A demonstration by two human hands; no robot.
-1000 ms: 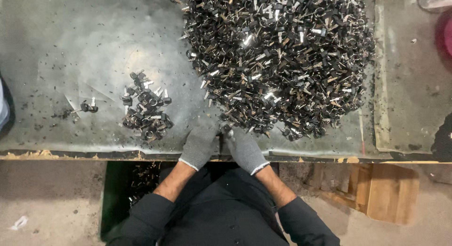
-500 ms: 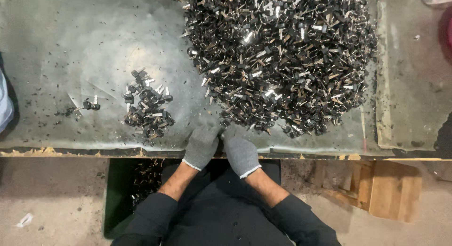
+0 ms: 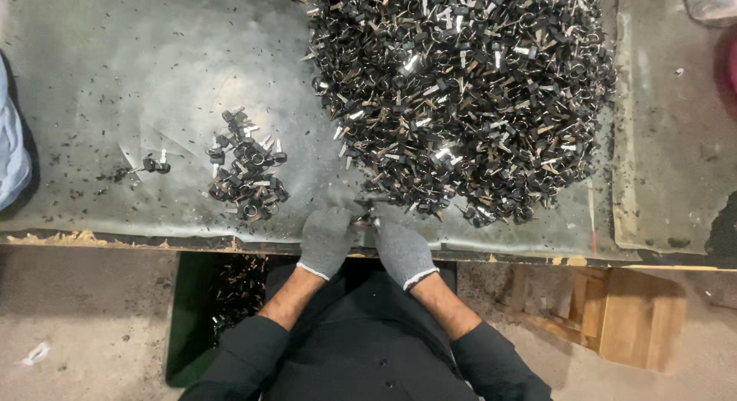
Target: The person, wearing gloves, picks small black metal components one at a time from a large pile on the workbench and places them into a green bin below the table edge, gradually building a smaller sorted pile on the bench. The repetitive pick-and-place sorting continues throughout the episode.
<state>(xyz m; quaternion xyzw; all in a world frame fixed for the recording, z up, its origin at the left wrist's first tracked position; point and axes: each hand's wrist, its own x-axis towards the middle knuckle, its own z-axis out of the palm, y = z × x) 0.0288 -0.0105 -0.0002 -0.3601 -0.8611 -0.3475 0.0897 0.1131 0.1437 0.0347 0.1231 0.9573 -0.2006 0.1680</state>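
Head view: gloved hands point(image 3: 365, 240) at table edge point(image 3: 115, 238)

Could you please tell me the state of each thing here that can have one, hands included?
Left hand: gloved, fingers closed on a small metal part at the table edge.
Right hand: gloved, pinching the same part.
Big pile: heaped, loose.
Small pile: spread flat, apart from the big one.
Green bin: under the table, open, holding a few parts.
Wooden box: on the floor, contents not visible.
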